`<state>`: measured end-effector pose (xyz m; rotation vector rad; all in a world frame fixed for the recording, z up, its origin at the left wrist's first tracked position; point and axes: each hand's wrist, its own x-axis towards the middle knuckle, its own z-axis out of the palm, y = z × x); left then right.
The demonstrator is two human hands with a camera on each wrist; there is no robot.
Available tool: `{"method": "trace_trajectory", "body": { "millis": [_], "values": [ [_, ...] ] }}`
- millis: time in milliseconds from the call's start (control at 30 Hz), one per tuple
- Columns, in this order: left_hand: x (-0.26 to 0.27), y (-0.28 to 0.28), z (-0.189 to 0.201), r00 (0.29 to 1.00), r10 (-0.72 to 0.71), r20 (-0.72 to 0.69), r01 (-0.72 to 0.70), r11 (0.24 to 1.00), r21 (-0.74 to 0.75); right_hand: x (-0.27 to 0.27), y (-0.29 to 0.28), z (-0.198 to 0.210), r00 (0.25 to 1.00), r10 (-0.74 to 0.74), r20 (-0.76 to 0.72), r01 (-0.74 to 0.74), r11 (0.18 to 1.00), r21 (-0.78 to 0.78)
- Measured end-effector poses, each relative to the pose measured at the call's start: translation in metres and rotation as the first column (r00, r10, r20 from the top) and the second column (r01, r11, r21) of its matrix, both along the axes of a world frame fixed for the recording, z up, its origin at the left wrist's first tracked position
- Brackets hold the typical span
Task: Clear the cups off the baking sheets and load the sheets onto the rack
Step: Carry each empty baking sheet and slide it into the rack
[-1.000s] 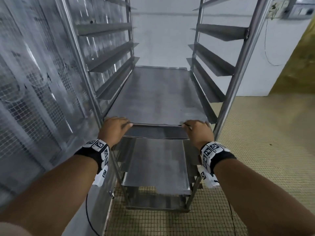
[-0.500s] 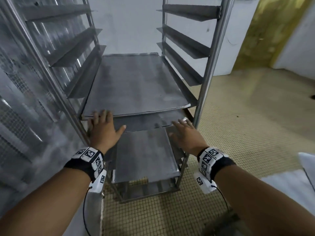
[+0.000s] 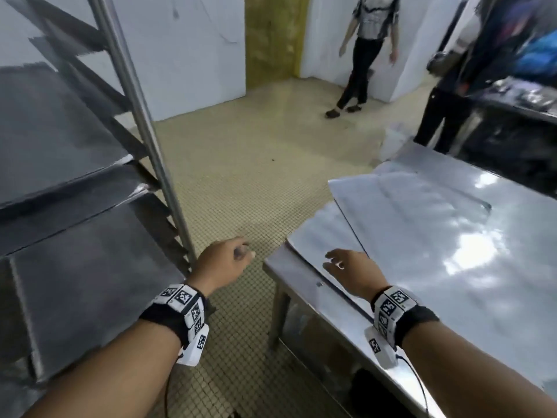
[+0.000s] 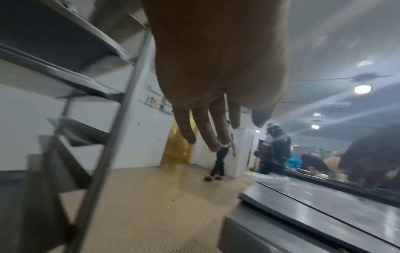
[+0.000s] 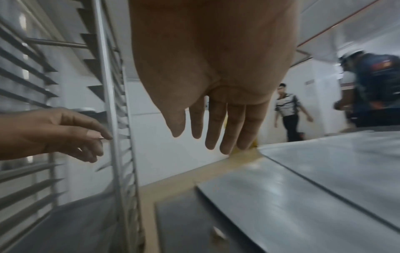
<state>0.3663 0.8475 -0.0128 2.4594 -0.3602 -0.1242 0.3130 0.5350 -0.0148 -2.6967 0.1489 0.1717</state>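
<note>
— Where does the head view look from?

— From above, forward and down: the rack point(image 3: 129, 122) left of the left hand point(image 3: 221, 267), the steel table point(image 3: 482, 236) under the right hand point(image 3: 355, 271).

— And the wrist views?

— Each sits low and very near, under its palm, looking along the fingers. The left one has the left hand point(image 4: 216, 68) filling its top, the rack upright point(image 4: 112, 137) leftward; the right one shows the right hand point(image 5: 216, 68) likewise.

— What do they share?

— All three take in the rack upright point(image 5: 112, 119), the table's near corner, and the person walking point(image 3: 361, 55) by the far wall. The right wrist view also catches the left hand point(image 5: 54, 133).

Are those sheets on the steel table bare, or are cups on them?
Bare: the sheets lie flat on the table with no cups visible.
</note>
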Motion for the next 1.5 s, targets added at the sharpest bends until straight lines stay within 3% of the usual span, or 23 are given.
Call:
{"method": "trace_trajectory", "body": {
  "millis": [267, 467, 667, 800, 967, 1100, 1200, 1300, 1400, 1500],
  "values": [
    [-0.028, -0.188, -0.053, 0.929, -0.304, -0.211, 0.332, 0.937, 0.112, -0.129, -0.16, -0.053, 0.953, -0.258, -0.159, 0.264, 0.964, 0.015],
    [-0.049, -0.253, -0.098, 0.921, -0.34, -0.19, 0.382, 0.882, 0.276, -0.177, -0.193, -0.084, 0.942, -0.261, -0.21, 0.266, 0.964, -0.005],
    [-0.055, -0.251, -0.107, 0.95, -0.312, -0.023, 0.307, 0.915, 0.263, -0.194, -0.192, -0.097, 0.954, -0.262, -0.147, 0.267, 0.964, 0.01],
    [-0.058, -0.251, -0.103, 0.968, -0.247, -0.042, 0.251, 0.953, 0.172, -0.198, -0.191, -0.095, 0.945, -0.299, -0.133, 0.306, 0.951, 0.041],
    [-0.093, -0.277, -0.105, 0.929, -0.368, -0.029, 0.367, 0.913, 0.179, -0.204, -0.195, -0.094, 0.917, -0.38, -0.123, 0.389, 0.92, 0.057],
    [-0.119, -0.288, -0.109, 0.838, -0.532, -0.121, 0.545, 0.828, 0.13, -0.212, -0.202, -0.093, 0.87, -0.478, -0.12, 0.488, 0.87, 0.074],
    [-0.103, -0.27, -0.11, 0.878, -0.469, -0.095, 0.474, 0.879, 0.049, -0.226, -0.216, -0.096, 0.823, -0.561, -0.094, 0.567, 0.822, 0.055],
    [-0.064, -0.237, -0.118, 0.92, -0.391, -0.026, 0.389, 0.905, 0.17, -0.243, -0.228, -0.097, 0.767, -0.642, -0.021, 0.642, 0.766, 0.019],
    [-0.04, -0.216, -0.126, 0.917, -0.391, -0.081, 0.395, 0.859, 0.325, -0.266, -0.239, -0.098, 0.697, -0.717, 0.034, 0.717, 0.693, -0.077],
    [-0.04, -0.218, -0.129, 0.909, -0.408, -0.085, 0.408, 0.827, 0.386, -0.294, -0.246, -0.107, 0.627, -0.779, 0.009, 0.773, 0.621, -0.129]
  ]
}}
